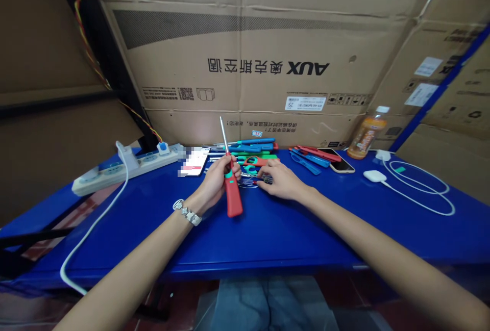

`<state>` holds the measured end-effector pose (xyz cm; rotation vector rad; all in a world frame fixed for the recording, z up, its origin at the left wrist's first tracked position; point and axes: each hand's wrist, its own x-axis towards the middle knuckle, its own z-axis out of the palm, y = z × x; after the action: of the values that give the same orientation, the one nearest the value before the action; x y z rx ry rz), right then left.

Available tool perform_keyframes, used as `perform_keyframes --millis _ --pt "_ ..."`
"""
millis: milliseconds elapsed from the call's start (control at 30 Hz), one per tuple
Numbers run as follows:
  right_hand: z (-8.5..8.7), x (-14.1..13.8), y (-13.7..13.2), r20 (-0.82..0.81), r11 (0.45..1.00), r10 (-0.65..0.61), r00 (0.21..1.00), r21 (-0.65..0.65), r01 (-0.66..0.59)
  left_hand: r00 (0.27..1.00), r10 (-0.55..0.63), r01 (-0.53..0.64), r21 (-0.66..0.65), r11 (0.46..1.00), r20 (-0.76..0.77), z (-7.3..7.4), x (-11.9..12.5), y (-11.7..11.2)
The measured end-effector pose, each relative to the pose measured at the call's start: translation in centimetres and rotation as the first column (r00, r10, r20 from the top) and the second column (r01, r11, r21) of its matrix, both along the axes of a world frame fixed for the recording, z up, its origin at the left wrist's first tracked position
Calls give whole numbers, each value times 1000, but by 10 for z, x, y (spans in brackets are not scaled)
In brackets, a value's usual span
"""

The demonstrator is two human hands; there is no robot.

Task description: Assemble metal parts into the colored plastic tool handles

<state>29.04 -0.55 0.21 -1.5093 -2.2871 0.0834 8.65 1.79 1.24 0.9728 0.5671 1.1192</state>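
Observation:
My left hand is wrapped round a red long-necked lighter, its metal tube tilted up and away and its handle toward me. A green part shows at its middle. Over the near side of a pile of lighter parts, my right hand has its fingers bent down and pressed together. Beside its fingertips are small parts, one with a red end; what they pinch is too small to make out. Blue and green lighter pieces lie behind the hands, with an orange-red lighter handle close to my right fingers.
Red and blue handle pieces lie at the right by a phone. Farther right are an orange drink bottle and a white charging cable. At left stands a power strip. A cardboard wall closes the blue table's back.

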Motion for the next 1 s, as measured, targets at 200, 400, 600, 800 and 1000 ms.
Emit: perform_keyframes --millis 200,400,600,800,1000 --pt "3 -24 1 -392 984 50 918 -138 -113 997 68 -68 -1 998 -44 -6 7 -7" --pt "7 -32 -26 -742 791 -2 670 -411 -453 996 8 9 184 983 -93 -5 10 -10" --pt "4 -6 -38 -484 975 48 874 -168 -146 669 664 -293 702 649 -334 4 -16 -4" --pt "0 5 -45 -122 980 183 975 -54 -191 639 735 84 971 224 -225 16 -22 -18" --pt "-7 -2 -48 64 980 179 982 -95 -172 532 431 620 682 387 -728 -4 -13 -10"
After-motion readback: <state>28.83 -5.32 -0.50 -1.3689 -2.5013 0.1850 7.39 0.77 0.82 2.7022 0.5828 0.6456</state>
